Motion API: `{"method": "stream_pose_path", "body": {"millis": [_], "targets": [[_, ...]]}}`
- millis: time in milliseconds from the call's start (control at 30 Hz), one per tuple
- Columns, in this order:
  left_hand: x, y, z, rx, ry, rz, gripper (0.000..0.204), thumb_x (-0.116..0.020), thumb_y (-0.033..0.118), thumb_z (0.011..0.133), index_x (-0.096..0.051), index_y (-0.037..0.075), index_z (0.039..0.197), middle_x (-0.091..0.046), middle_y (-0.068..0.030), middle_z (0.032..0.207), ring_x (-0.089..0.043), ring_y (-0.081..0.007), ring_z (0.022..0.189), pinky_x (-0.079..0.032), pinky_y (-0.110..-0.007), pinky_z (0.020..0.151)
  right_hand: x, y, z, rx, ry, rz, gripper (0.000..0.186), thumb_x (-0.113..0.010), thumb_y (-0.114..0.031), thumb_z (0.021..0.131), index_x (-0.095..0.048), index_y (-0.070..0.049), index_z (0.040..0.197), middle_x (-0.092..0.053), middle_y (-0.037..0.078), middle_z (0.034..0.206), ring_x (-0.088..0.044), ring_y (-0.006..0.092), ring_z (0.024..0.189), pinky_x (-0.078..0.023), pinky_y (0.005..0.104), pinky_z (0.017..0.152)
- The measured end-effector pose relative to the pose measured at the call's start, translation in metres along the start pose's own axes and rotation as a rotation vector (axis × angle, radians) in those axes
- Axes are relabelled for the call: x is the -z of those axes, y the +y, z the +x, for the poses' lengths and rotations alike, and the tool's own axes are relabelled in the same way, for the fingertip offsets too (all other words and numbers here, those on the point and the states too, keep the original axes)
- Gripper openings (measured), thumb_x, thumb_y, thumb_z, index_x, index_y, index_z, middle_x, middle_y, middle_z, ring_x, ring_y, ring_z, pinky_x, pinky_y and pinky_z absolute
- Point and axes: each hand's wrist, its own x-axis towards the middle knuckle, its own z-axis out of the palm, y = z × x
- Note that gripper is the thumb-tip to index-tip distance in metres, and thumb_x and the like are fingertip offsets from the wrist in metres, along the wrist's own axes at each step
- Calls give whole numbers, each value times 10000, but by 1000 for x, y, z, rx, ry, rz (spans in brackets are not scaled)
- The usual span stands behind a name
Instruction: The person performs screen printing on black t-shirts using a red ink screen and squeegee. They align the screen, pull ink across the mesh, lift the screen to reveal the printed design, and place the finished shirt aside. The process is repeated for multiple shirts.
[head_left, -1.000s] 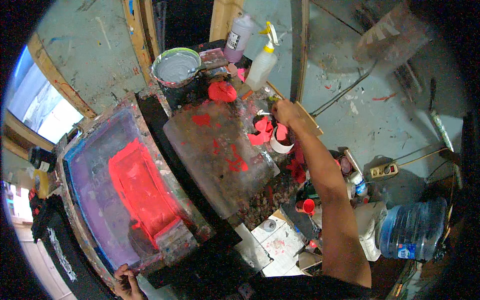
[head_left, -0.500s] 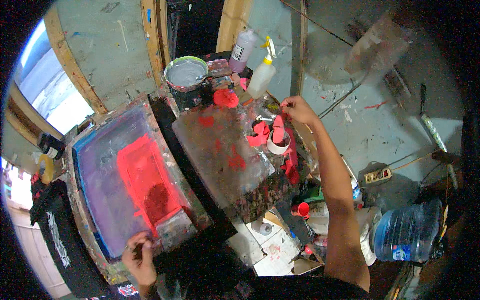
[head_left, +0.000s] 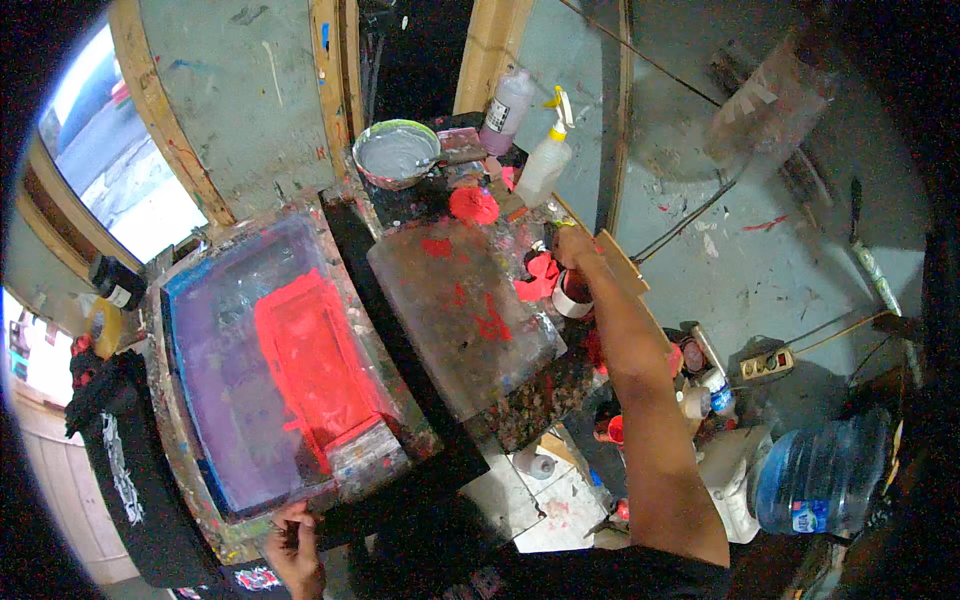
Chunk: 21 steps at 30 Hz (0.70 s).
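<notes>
A screen-printing frame (head_left: 215,350) lies at the left, with a purple mesh and a bright red painted rectangle (head_left: 315,360) on its right half. At the frame's near edge is my left hand (head_left: 297,555), its fingers curled closed; anything between them is too small to see. My right hand (head_left: 578,250) reaches down over the far right of the bench, close to a white ring-shaped tub or roll (head_left: 572,298). Its fingers are in shadow and partly hidden. Crumpled red-pink scraps (head_left: 538,278) lie beside the ring. Between the two areas sits a grey, red-smeared board (head_left: 450,310).
A bowl of grey paint (head_left: 397,152), a yellow-topped spray bottle (head_left: 548,160) and a pinkish bottle (head_left: 507,110) stand at the back. Black cloth (head_left: 135,470) hangs at the left. At the right are a large blue water jug (head_left: 820,480) and a power strip (head_left: 767,363).
My right hand has lowered from above the bench to the white ring. My left hand has shifted slightly nearer. A dark patch on the red rectangle is gone, and the whole view has shifted.
</notes>
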Motion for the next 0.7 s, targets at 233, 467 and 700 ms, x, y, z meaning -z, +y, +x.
{"method": "stream_pose_path", "body": {"millis": [233, 467, 700], "targets": [[-5, 24, 10, 154, 30, -37, 115, -684, 99, 975, -668, -8, 1017, -691, -87, 1063, -615, -162, 981, -478, -300, 906, 82, 3, -30, 249, 49, 117, 183, -629, -61, 736, -741, 35, 843, -723, 226, 783, -709, 378, 740, -546, 466, 663], [-76, 83, 45, -115, -183, -55, 142, -698, 68, 956, -694, -32, 1057, -724, -102, 1000, -656, -147, 846, -524, -305, 814, 187, -14, -96, 251, -273, 924, 91, -657, 26, 926, -711, -13, 988, -702, -17, 890, -606, 73, 718, -492, 243, 653], [-241, 204, 88, -978, -395, -84, 320, -745, 115, 894, -678, 6, 1187, -695, -187, 1175, -684, -370, 1005, -545, -436, 832, 232, -70, -249, 434, -330, 935, 107, -718, -52, 920, -737, -23, 1022, -698, -5, 858, -629, 102, 792, -519, 299, 690]]}}
